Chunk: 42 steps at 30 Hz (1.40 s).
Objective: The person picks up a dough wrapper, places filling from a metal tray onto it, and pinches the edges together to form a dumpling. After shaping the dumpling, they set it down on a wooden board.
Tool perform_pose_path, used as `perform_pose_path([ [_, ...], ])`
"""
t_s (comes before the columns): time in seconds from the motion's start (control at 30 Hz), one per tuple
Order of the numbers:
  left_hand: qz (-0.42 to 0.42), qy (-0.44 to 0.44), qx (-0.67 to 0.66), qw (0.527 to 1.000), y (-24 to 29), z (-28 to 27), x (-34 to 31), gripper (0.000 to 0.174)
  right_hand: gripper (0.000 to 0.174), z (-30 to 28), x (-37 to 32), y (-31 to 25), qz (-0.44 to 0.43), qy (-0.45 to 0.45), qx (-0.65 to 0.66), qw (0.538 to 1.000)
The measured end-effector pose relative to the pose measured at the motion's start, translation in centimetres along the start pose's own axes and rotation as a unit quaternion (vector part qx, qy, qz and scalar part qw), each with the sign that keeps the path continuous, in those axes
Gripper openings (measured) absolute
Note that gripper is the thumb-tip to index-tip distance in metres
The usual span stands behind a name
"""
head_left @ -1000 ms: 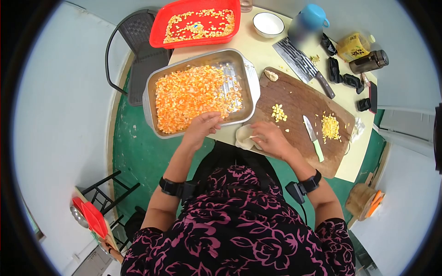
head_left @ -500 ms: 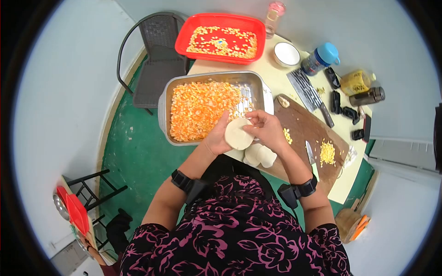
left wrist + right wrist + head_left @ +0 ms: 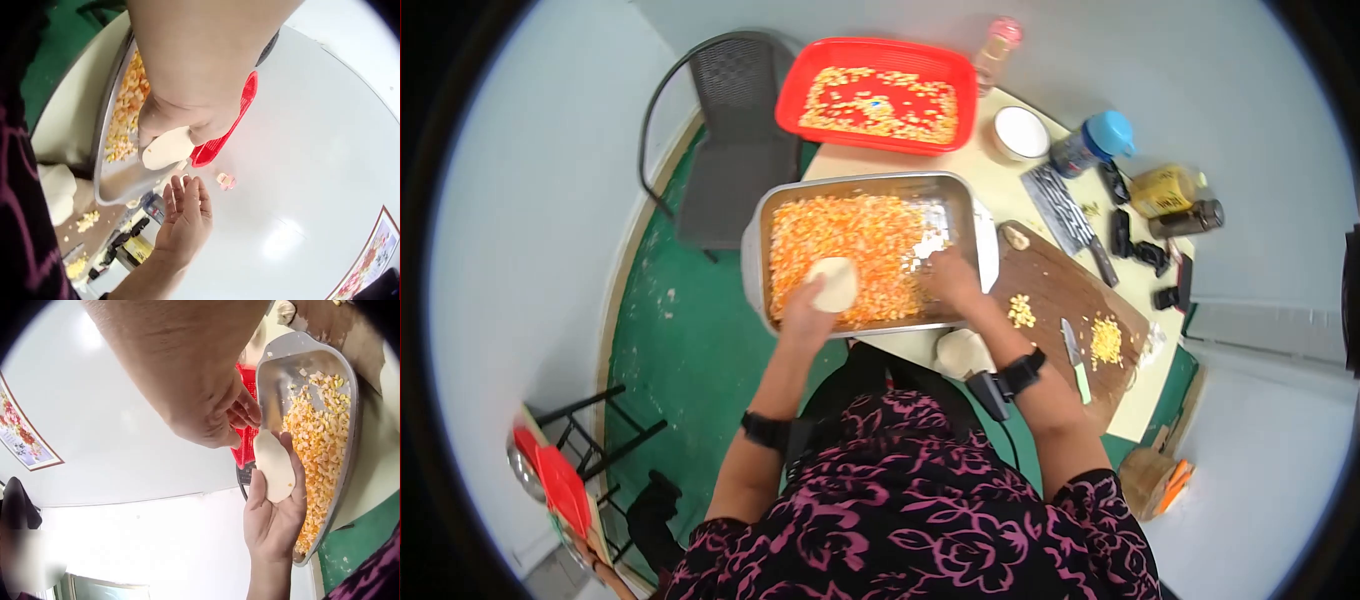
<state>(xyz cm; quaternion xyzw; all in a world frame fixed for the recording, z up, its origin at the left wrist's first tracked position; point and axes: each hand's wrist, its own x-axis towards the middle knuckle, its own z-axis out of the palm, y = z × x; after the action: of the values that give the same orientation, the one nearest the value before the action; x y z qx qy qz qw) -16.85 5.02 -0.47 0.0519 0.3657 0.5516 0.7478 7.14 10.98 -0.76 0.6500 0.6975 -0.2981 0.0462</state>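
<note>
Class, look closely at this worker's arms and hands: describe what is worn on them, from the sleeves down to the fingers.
The left hand and right hand wear no gloves. Black bands, the left band and right band, circle the forearms. A boxy dark device sits by the right one, with a thin black cable. The short sleeves are black with a pink floral pattern.

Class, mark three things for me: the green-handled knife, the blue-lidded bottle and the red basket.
Green-handled knife (image 3: pixel 1082 383): head view, on the handle.
Blue-lidded bottle (image 3: pixel 1110 131): head view, on the lid.
Red basket (image 3: pixel 870 143): head view, on the near wall.
</note>
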Motion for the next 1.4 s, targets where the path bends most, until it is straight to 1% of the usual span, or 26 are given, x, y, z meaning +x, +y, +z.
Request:
perform_pose_path([
  [0.03, 0.004, 0.013, -0.015, 1.0, 1.2, -0.3, -0.5, 0.039, 0.049, 0.3, -0.2, -0.7, 0.015, 0.015, 0.021, 1.0],
  [0.1, 0.037, -0.003, 0.034, 0.999, 3.0, 0.0, -1.5, 0.039, 0.055, 0.3, -0.7, -2.1, 0.0, 0.03, -0.005, 1.0],
  [0.13, 0.029, 0.017, 0.043, 0.998, 3.4, -0.6, -1.4, 0.039, 0.057, 0.5, -0.7, -2.6, -0.003, 0.021, 0.028, 0.999],
  [0.2, 0.018, 0.06, 0.065, 0.996, 4.1, -1.3, -1.1, 0.039, 0.06, 1.3, -0.8, -4.0, -0.02, 0.004, 0.024, 1.0],
  [0.23, 0.003, 0.08, 0.056, 0.995, 4.3, -1.1, -1.0, 0.038, 0.058, 1.6, -1.0, -4.8, -0.022, -0.011, 0.034, 0.999],
  [0.27, -0.002, 0.081, 0.048, 0.996, 4.4, -1.0, -0.8, 0.038, 0.055, 1.9, -1.3, -5.6, -0.025, -0.026, 0.044, 0.998],
  [0.3, -0.007, 0.085, 0.039, 0.996, 4.5, -1.0, -0.7, 0.038, 0.048, 2.7, -1.4, -5.9, -0.056, 0.01, -0.006, 0.998],
  [0.33, -0.011, 0.089, 0.03, 0.996, 4.6, -0.9, -0.6, 0.038, 0.045, 3.2, -1.1, -5.9, -0.049, 0.01, 0.0, 0.999],
  [0.5, -0.034, 0.04, 0.082, 0.995, 4.8, -1.0, 0.0, 0.036, 0.03, 3.4, -0.4, -5.6, -0.032, 0.0, 0.014, 0.999],
  [0.6, -0.04, 0.035, 0.101, 0.993, 4.5, -1.1, 0.7, 0.035, 0.018, 3.0, -0.1, -4.4, -0.067, 0.012, 0.057, 0.996],
  [0.63, -0.042, 0.036, 0.106, 0.993, 4.5, -0.9, 1.0, 0.035, 0.025, 2.2, -0.3, -4.2, -0.058, -0.013, 0.071, 0.996],
  [0.7, -0.06, 0.025, 0.093, 0.994, 4.3, -0.3, 1.3, 0.035, 0.032, 1.9, -0.2, -3.2, -0.001, -0.035, 0.205, 0.978],
  [0.73, -0.066, 0.024, 0.087, 0.994, 4.2, 0.1, 1.2, 0.035, 0.036, 1.6, -0.3, -3.1, 0.026, -0.049, 0.271, 0.961],
  [0.77, -0.058, 0.022, 0.083, 0.995, 3.8, 0.1, 1.4, 0.034, 0.041, 1.1, -0.3, -2.8, 0.032, -0.035, 0.265, 0.963],
  [0.8, -0.068, 0.025, 0.073, 0.995, 3.6, 0.5, 1.5, 0.034, 0.04, 1.5, 0.0, -2.3, 0.052, -0.007, 0.267, 0.962],
  [0.83, -0.077, 0.027, 0.064, 0.995, 3.4, 0.9, 1.6, 0.033, 0.042, 0.6, -0.1, -2.3, 0.08, -0.029, 0.319, 0.944],
  [0.87, -0.085, 0.028, 0.056, 0.994, 3.2, 1.2, 1.7, 0.033, 0.042, -0.1, -0.3, -2.4, 0.06, 0.005, 0.247, 0.967],
  [0.9, -0.092, 0.011, 0.044, 0.995, 3.0, 1.3, 1.9, 0.033, 0.041, 1.4, 0.5, -1.1, 0.026, 0.048, 0.236, 0.97],
  [0.97, -0.11, -0.029, 0.02, 0.993, 2.2, 1.4, 2.4, 0.033, 0.038, 0.5, 0.2, -1.6, 0.037, 0.037, 0.253, 0.966],
  [1.0, -0.104, -0.031, 0.03, 0.994, 1.9, 1.5, 2.4, 0.033, 0.036, -0.2, -0.3, -2.2, 0.043, 0.037, 0.267, 0.962],
  [1.07, -0.097, -0.037, 0.052, 0.993, 1.5, 1.8, 2.6, 0.034, 0.034, -1.2, -1.2, -3.6, 0.034, 0.061, 0.244, 0.967],
  [1.1, -0.089, -0.022, 0.089, 0.992, 1.5, 2.3, 2.6, 0.034, 0.032, -1.4, -1.4, -4.0, 0.032, 0.074, 0.232, 0.969],
  [1.2, -0.081, 0.058, 0.189, 0.977, 1.4, 3.5, 2.2, 0.033, 0.029, -0.8, -1.1, -4.0, 0.056, 0.061, 0.273, 0.959],
  [1.3, -0.075, 0.04, 0.167, 0.982, 1.3, 3.0, 2.5, 0.032, 0.027, -1.7, -1.8, -5.1, 0.044, 0.039, 0.328, 0.943],
  [1.4, -0.129, 0.025, 0.085, 0.988, 1.3, 2.9, 2.8, 0.032, 0.025, -1.9, -1.9, -6.1, -0.009, 0.031, 0.351, 0.936],
])
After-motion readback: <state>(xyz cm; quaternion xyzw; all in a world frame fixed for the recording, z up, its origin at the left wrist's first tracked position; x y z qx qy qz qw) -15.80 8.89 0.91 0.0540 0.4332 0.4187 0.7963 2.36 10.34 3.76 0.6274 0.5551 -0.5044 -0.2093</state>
